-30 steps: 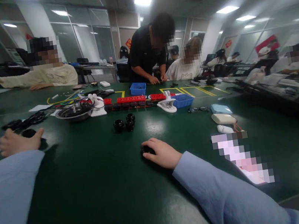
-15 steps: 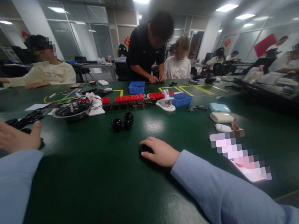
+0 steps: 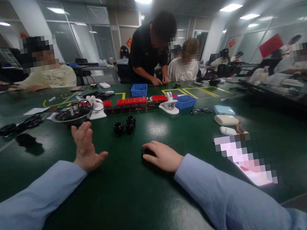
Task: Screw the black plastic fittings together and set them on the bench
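Note:
My left hand is raised over the green table, fingers stretched out and thumb apart, with nothing in it. My right hand lies low on the table with its fingers curled round a small glossy black piece; most of that piece is hidden. Between and beyond both hands stand several glossy black round pieces, grouped close together. A dark black object lies to the left of my left hand, apart from it.
Behind the black pieces are a metal bowl, a row of red blocks, a white clip stand and a blue tray. Glasses, small cases and a phone lie to the right. A person in black leans over the far side.
My left hand has swung right from the far left, uncovering the dark black object there. My right hand has stayed on the black piece.

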`<state>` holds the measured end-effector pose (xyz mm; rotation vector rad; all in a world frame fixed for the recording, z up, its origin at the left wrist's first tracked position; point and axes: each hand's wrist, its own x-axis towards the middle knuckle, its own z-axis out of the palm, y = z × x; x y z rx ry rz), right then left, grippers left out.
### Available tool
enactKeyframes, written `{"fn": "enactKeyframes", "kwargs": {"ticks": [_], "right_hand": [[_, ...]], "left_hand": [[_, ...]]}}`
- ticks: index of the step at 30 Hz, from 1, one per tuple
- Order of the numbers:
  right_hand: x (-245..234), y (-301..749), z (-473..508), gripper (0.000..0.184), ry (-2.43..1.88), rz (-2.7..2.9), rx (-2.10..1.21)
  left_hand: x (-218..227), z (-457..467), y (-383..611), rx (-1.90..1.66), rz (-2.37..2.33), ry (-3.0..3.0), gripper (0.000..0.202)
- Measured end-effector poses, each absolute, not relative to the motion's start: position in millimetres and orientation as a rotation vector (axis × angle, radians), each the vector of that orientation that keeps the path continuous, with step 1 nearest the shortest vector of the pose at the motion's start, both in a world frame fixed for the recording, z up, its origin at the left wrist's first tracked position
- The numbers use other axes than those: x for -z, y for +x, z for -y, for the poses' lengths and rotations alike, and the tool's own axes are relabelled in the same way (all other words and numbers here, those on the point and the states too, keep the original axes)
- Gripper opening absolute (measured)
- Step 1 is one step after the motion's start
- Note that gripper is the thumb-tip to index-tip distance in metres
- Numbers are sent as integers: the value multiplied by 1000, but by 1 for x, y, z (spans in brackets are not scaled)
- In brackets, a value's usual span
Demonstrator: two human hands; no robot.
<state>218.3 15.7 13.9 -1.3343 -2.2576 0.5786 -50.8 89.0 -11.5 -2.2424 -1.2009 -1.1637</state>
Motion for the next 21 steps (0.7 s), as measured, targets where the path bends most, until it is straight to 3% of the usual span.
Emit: {"fn": "enactKeyframes", "kwargs": {"ticks": [4,8,14,21], "right_hand": [[-7,218,-22,35,-1338,2091,-579],[-1,225,-31,40,-1420,1899,-540],[-2,232,-33,35,-1475,1850,-542],[-5,227,-29,31,-1449,1969,-574]], "left_hand": [[12,-40,31,977,860,-2583,89],[8,-16,81,827,1098,-2738,86],[4,-25,75,404,1055,-3054,40],[0,-23,71,361,979,-3039,38]]}}
